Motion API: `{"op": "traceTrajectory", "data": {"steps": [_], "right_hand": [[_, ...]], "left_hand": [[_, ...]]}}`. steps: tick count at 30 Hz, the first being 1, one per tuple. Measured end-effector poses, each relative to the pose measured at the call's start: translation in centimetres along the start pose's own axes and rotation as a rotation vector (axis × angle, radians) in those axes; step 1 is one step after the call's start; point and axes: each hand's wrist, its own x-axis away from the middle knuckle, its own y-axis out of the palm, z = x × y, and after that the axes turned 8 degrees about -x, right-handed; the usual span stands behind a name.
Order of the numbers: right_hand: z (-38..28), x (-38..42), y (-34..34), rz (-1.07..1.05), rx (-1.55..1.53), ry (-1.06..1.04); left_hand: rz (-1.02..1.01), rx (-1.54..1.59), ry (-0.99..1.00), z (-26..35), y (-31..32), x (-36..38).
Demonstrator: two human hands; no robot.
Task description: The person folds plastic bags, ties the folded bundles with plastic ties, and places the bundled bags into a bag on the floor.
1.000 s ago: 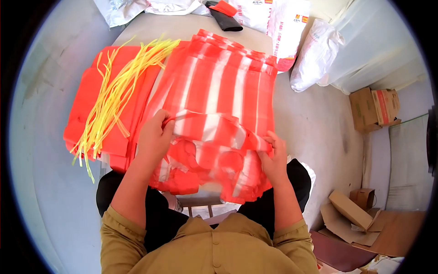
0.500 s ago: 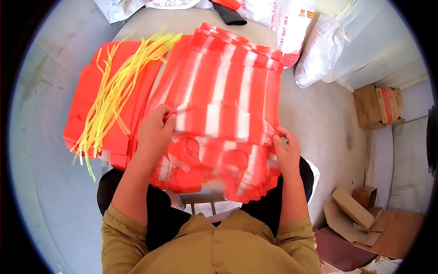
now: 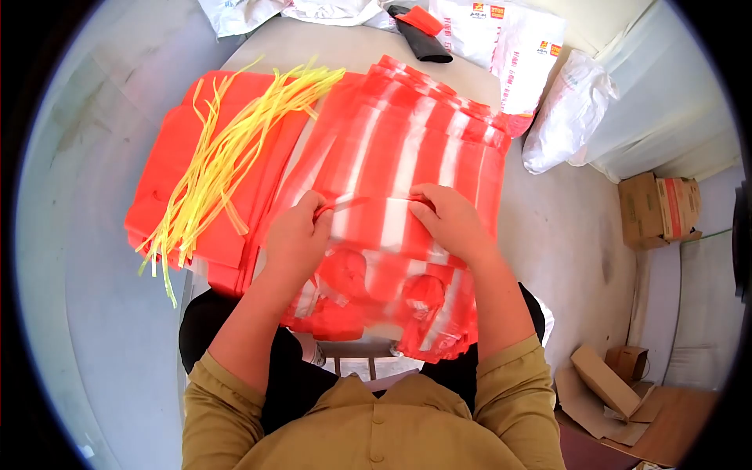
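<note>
A stack of red-and-white striped plastic bags (image 3: 399, 157) lies in front of me, its cut-out handle ends hanging over the near table edge. Over the stack, my left hand (image 3: 299, 235) pinches a thin red strip (image 3: 359, 201) between thumb and fingers. The strip runs across to my right hand (image 3: 456, 225), whose thumb and forefinger are closed around its other end. To the left, a bundle of yellow plastic strips (image 3: 211, 168) rests on a pile of folded red bags (image 3: 176, 133).
White printed sacks (image 3: 521, 66) line the table's far edge, near a black-and-red roll (image 3: 423, 39). Another white sack (image 3: 570, 110) leans at the back right. A cardboard box (image 3: 658, 211) stands by the right wall, with flattened cardboard (image 3: 595, 399) lower down.
My right hand has moved inward from the stack's right edge and now pinches near the middle. My left hand keeps its pinch on the red strip. The view has shifted slightly.
</note>
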Motion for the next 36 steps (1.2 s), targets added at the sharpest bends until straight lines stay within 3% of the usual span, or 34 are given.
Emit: {"op": "traceTrajectory", "data": {"steps": [6,12,15,21,24,27,30,36], "right_hand": [[-0.4,-1.4,-1.8,-0.252,-0.055,0.151],[-0.3,-1.4,-1.7,-0.279,-0.115,0.182],[-0.1,-1.8,-1.5,-0.279,-0.060,0.202],[-1.0,-0.6,0.0,-0.080,0.237,0.201],[0.0,1.0,1.0,0.249,0.328,-0.147],[-0.5,3.5,0.7,0.138,0.364,-0.325],[-1.7,6.1,0.9,0.034,0.297,-0.420],[-0.2,7.4,1.2,0.122,0.394,-0.342]], "left_hand": [[-0.019,0.007,-0.003,0.3,-0.1,-0.1],[-0.036,0.000,-0.016,0.3,-0.3,-0.1],[-0.050,-0.003,-0.031,0.4,-0.4,-0.1],[0.001,0.063,-0.058,0.0,-0.3,0.0],[-0.022,0.050,-0.090,0.2,-1.4,0.2],[-0.018,0.030,-0.080,-0.2,-1.2,0.2],[-0.018,0.022,-0.104,-0.1,-1.0,-0.2],[-0.021,0.067,-0.064,-0.3,-1.0,-0.2]]}}
